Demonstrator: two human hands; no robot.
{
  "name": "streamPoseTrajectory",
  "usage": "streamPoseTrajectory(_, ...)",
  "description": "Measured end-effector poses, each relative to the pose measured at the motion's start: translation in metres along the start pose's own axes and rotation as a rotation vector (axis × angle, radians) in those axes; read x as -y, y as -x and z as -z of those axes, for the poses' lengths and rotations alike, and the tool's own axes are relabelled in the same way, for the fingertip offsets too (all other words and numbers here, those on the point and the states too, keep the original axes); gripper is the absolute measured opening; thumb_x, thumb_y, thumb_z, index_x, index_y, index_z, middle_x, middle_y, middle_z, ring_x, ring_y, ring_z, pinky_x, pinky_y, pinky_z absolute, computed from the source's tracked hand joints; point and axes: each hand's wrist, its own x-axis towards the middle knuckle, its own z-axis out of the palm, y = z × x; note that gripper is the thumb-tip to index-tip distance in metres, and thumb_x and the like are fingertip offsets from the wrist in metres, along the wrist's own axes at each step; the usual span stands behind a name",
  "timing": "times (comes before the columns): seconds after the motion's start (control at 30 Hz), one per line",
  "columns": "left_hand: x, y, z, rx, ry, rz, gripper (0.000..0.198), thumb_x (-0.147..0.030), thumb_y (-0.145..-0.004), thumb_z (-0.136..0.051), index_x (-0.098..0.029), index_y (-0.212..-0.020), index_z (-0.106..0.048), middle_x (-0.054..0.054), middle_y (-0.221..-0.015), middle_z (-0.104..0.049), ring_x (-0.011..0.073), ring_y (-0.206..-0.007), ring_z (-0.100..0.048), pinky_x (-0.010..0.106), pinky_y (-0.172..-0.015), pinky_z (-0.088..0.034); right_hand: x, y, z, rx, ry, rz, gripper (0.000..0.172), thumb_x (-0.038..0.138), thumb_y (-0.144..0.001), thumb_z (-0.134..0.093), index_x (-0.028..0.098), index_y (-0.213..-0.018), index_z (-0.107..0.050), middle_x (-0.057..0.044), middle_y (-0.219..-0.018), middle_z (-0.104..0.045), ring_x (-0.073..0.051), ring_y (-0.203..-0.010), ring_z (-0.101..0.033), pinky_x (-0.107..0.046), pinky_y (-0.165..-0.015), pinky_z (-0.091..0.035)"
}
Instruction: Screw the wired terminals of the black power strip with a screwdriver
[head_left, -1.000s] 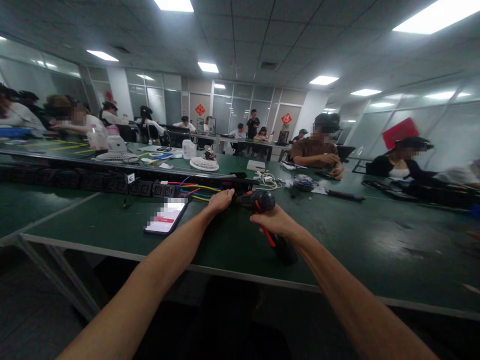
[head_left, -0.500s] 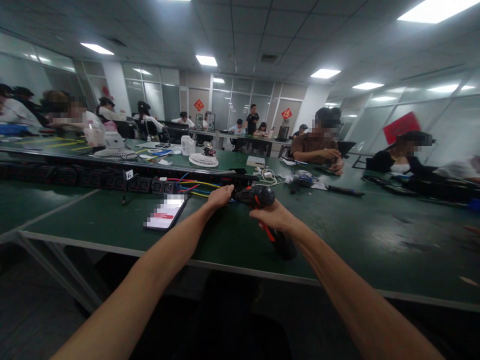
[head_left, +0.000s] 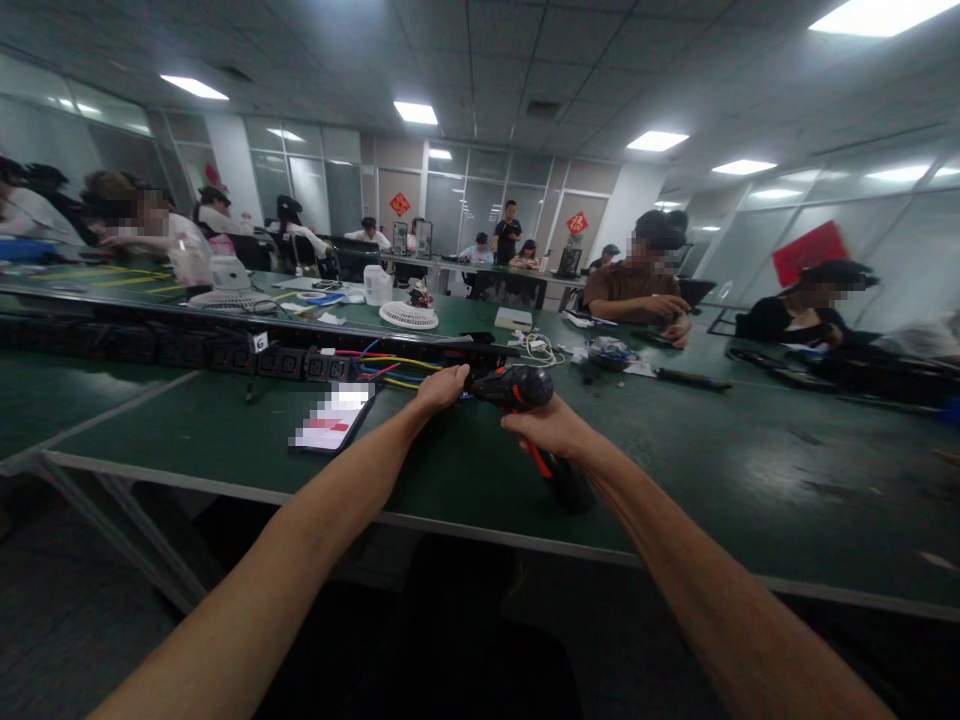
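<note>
A black cordless drill [head_left: 525, 388] with orange trim is gripped in my right hand [head_left: 551, 428]. Its nose points left and away, and its handle base hangs just over the green table. Close to the drill's tip, my left hand [head_left: 444, 387] is closed at the end of the long black power strip [head_left: 292, 361]. What its fingers pinch there is hidden. Blue, yellow and red wires [head_left: 394, 372] run from the strip's sockets toward my left hand. The spot where the drill tip meets the work is too dark to make out.
A phone [head_left: 334, 418] lies on the green table [head_left: 240, 470] left of my left forearm. Beyond the strip are a white fan [head_left: 409, 315], a white cable [head_left: 541, 348] and a small pale box [head_left: 514, 318]. Several people sit around; one in brown [head_left: 637, 290] works opposite, to the right.
The camera view has shifted very slightly. Both hands and the drill hold nearly the same place at the end of the strip.
</note>
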Motion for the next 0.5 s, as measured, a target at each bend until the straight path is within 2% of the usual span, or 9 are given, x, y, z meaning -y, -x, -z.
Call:
streamPoseTrajectory(0.23, 0.0001, -0.0001, -0.0005, -0.003, 0.002, 0.005, 0.066, -0.052, -0.106, -0.015, -0.019, -0.128, -0.068, 0.015, -0.143, -0.067, 0.0307, -0.134, -0.061, 0.042, -0.11, -0.046, 0.0004, 0.0018, -0.0004, -0.001, -0.014, -0.01, 0.007, 0.01, -0.079, -0.062, 0.016, -0.082, -0.063, 0.004, -0.046, -0.052, -0.013, -0.045, -0.051, -0.024, -0.045, -0.043)
streamPoseTrajectory(0.5, -0.0054, 0.0077, 0.0055, -0.004, 0.001, -0.003, 0.067, -0.053, -0.106, -0.015, -0.019, -0.128, -0.069, 0.015, -0.142, -0.067, 0.0324, -0.132, -0.062, 0.043, -0.107, -0.048, 0.0, 0.001, 0.0007, 0.011, 0.019, -0.006, 0.008, 0.009, -0.079, -0.062, 0.016, -0.074, -0.062, 0.002, -0.048, -0.054, -0.013, -0.046, -0.051, -0.024, -0.047, -0.044)
